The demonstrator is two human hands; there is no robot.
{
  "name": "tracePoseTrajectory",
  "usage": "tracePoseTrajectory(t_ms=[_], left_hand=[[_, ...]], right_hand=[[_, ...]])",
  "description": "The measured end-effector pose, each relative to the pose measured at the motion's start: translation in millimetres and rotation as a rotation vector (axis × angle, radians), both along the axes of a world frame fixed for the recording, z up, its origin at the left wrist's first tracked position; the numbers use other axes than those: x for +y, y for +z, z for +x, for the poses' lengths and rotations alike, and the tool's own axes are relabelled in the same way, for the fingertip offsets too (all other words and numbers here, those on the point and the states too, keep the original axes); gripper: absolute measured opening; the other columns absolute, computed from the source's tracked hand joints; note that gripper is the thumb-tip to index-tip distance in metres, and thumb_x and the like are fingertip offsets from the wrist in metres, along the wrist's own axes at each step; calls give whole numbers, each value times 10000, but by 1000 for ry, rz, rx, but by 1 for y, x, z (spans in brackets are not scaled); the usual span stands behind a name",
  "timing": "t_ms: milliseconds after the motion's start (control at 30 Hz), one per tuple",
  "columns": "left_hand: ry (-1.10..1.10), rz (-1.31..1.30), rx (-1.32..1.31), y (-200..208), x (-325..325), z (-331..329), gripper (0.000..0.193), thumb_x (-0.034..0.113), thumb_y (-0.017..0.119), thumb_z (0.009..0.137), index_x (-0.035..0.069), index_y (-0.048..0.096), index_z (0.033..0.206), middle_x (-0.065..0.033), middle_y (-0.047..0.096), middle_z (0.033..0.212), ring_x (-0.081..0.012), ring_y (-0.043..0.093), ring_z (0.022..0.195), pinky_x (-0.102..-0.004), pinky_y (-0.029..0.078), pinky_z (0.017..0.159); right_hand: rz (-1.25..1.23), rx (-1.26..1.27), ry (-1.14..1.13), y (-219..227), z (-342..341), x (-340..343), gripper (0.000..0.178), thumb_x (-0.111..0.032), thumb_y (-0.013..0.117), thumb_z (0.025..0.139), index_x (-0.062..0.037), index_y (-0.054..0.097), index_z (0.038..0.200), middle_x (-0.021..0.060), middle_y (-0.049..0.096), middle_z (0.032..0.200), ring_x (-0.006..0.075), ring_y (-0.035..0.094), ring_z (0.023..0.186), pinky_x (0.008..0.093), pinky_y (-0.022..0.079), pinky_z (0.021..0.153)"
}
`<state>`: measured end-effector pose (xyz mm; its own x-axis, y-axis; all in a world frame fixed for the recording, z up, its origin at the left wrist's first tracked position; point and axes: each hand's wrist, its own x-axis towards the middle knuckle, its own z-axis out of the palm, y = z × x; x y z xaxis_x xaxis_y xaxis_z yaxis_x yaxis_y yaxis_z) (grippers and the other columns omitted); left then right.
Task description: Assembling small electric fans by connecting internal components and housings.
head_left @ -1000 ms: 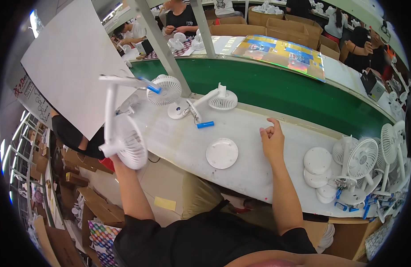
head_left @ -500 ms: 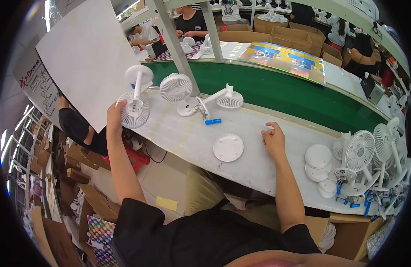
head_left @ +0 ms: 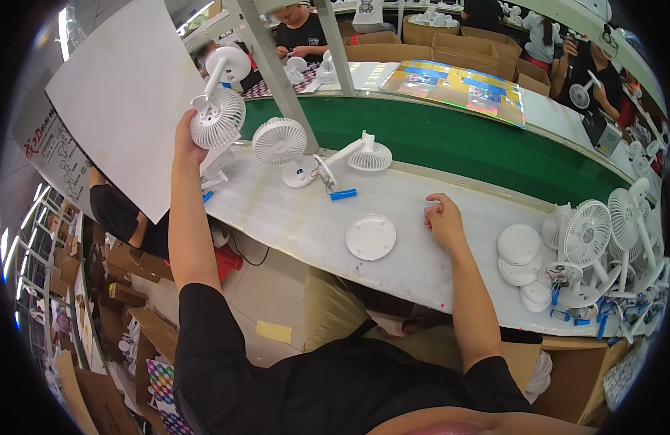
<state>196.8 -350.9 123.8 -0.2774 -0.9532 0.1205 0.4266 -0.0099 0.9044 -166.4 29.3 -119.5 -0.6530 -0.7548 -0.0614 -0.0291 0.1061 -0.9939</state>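
At the upper left my left hand grips a white desk fan by its ribbed cage, raised above the bench; its round base points upward. My right hand hovers over the bench with loosely bent fingers and nothing in them. Left of it lies a round white disc. Farther back, a white fan stands beside another fan lying with its head face down, and a blue cylindrical battery lies in front. Another blue battery is near my left forearm, beside partly hidden white parts.
White discs are stacked at the right, beside a cluster of fans with loose wires and blue batteries. A green panel runs along the bench's back. A large white sheet hangs at the left. Co-workers sit beyond.
My left hand has lifted the fan up from near the bench's left end, uncovering white parts and a blue battery there. My right hand has barely moved.
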Motion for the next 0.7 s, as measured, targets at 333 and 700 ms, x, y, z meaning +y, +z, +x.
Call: tracePoseTrajectory(t_ms=[333,700], left_hand=[[-116,-41,156,-27,-19,12,408,256,521,946,17,538,1276,-135,647,1210,-248,636,1082,-357,517,942],[-278,-173,219,-26,114,-41,401,274,458,991,24,526,1297,-137,619,1239,-235,623,1095,-369,501,961]], right_hand=[[67,299,-70,-12,-8,-5,251,-9,574,773,-82,654,1000,29,611,737,158,534,651,290,462,622],[40,235,-31,-4,-8,0,227,6,558,800,-60,651,996,42,597,783,175,539,688,287,469,661]])
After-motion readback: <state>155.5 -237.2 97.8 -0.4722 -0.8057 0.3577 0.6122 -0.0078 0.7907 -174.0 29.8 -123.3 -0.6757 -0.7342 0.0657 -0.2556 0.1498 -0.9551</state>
